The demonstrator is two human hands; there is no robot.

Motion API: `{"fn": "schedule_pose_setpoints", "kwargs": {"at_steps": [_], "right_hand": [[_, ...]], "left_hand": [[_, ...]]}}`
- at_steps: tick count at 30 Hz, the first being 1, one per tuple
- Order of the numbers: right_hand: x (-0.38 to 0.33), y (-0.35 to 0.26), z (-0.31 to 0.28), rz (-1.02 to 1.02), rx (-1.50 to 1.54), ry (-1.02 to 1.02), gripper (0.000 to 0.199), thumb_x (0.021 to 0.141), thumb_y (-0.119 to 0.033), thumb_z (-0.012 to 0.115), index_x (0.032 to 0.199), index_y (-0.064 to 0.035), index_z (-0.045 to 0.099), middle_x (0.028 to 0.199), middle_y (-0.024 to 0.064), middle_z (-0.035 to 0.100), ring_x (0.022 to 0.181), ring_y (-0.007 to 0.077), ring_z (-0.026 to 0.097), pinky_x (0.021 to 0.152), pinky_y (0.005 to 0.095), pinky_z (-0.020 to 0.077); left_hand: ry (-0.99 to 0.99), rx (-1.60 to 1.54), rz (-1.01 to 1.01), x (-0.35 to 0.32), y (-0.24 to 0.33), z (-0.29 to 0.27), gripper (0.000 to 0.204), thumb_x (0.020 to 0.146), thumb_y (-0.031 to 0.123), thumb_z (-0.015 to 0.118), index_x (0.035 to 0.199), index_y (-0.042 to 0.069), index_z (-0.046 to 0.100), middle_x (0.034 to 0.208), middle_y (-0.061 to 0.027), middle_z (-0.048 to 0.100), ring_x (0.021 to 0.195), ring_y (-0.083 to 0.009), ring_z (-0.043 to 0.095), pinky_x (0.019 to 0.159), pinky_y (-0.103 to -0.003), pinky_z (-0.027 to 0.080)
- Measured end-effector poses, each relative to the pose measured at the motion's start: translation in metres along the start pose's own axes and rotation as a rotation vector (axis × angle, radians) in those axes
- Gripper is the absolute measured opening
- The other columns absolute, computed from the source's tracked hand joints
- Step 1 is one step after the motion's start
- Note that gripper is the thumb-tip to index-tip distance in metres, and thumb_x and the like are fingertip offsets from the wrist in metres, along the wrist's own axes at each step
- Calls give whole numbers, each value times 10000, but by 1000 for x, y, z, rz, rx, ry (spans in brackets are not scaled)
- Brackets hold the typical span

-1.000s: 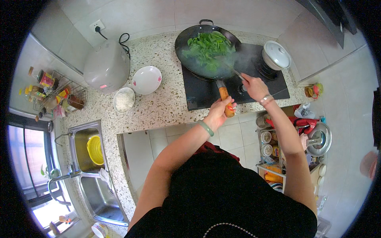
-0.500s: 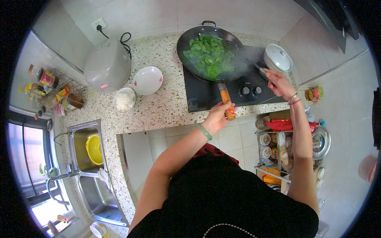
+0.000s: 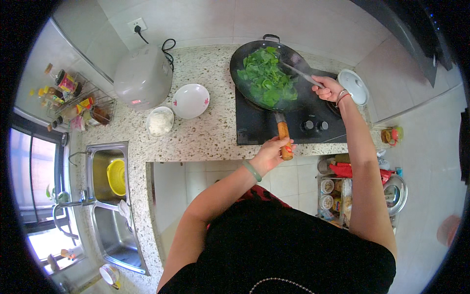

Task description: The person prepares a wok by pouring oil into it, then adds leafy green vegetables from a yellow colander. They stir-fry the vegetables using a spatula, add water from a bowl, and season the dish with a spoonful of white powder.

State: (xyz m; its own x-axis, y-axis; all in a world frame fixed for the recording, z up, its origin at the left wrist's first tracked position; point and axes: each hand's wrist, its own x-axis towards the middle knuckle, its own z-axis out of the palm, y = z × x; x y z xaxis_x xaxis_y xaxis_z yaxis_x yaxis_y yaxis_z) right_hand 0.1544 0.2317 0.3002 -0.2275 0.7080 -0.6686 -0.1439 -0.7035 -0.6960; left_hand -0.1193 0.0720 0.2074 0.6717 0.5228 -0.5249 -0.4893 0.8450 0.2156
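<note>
My left hand [image 3: 271, 156] is wrapped round the wooden handle [image 3: 283, 130] of a black wok [image 3: 299, 62]. A heap of green leafy vegetables [image 3: 267, 73] fills the middle of the wok, with thin steam above it. My right hand [image 3: 328, 89] grips a spatula [image 3: 301, 75] by its handle, over the wok's right side. The spatula slants leftward into the leaves, and its head is hidden among them. The wok sits on the left part of a black gas stove [image 3: 254, 128].
Left of the stove are a white flowered bowl [image 3: 191, 101], a bowl of white rice [image 3: 161, 122] and a rice cooker [image 3: 142, 78]. A lidded white pot [image 3: 353, 87] stands right of the stove. A double sink [image 3: 128, 230] and a spice rack [image 3: 100, 105] are farther left.
My right hand has swung the spatula left from beside the wok into the leaves, which now lie differently. My left hand keeps hold of the wok handle. The view has shifted slightly.
</note>
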Motion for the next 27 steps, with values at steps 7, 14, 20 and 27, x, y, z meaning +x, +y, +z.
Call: {"fn": "schedule_pose_setpoints", "kwargs": {"at_steps": [7, 14, 20, 27], "right_hand": [[-82, 24, 90, -324, -1024, 269, 412, 937, -300, 521, 1286, -81, 517, 603, -33, 524, 434, 40, 413, 422, 218, 374], [-131, 139, 97, -586, -1570, 532, 359, 898, -240, 521, 1246, -150, 530, 672, 221, 605, 601, 407, 593, 554, 493, 485], [-107, 139, 106, -488, -1688, 654, 359, 891, -217, 511, 1243, -151, 509, 684, 203, 620, 619, 396, 609, 565, 492, 498], [-48, 126, 102, -494, -1664, 675, 378, 897, -213, 496, 1270, -156, 478, 730, 194, 637, 666, 381, 621, 608, 484, 505]], "left_hand": [[-29, 12, 13, -5, 0, 0, 280, 893, 125, 585, 1136, 51, 468, 1029, -87, 565, 942, -243, 602, 772, -386, 506], [-17, -33, 1, 0, -5, -5, 254, 910, 149, 567, 1119, 33, 480, 1014, -88, 576, 953, -226, 598, 785, -372, 505], [-56, -21, 12, -3, -5, -5, 255, 919, 154, 555, 1123, 23, 478, 1017, -96, 586, 967, -223, 593, 835, -358, 499], [-72, -13, -5, 2, -6, -8, 237, 914, 147, 562, 1107, 28, 493, 1022, -102, 587, 972, -231, 592, 857, -364, 491]]}}
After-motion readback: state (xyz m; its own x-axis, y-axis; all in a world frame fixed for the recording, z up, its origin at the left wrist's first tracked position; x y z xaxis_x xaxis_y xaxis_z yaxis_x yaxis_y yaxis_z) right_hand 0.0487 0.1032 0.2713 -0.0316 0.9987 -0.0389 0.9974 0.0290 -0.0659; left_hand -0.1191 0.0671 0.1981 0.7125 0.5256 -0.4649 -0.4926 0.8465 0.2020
